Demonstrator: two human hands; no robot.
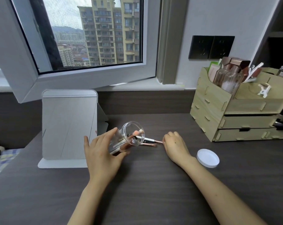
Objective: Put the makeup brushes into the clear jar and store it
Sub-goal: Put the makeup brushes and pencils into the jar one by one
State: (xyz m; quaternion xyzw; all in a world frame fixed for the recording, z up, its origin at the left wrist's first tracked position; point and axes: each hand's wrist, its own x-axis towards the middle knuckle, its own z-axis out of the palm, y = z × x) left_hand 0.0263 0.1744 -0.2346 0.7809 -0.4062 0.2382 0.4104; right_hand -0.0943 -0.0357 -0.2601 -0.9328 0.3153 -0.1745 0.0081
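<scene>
The clear jar is tipped on its side with its mouth toward the right, and my left hand grips its body. Several makeup brushes lie inside it, bristles showing at the mouth. More brushes lie on the dark desk just under the jar's mouth. My right hand pinches the rose-gold end of one of them, right of the jar. The jar's white lid lies flat on the desk beside my right wrist.
A white tabletop mirror stands just left of my left hand. A wooden drawer organiser with bottles and clips fills the back right. An open window sash leans in over the sill behind the mirror.
</scene>
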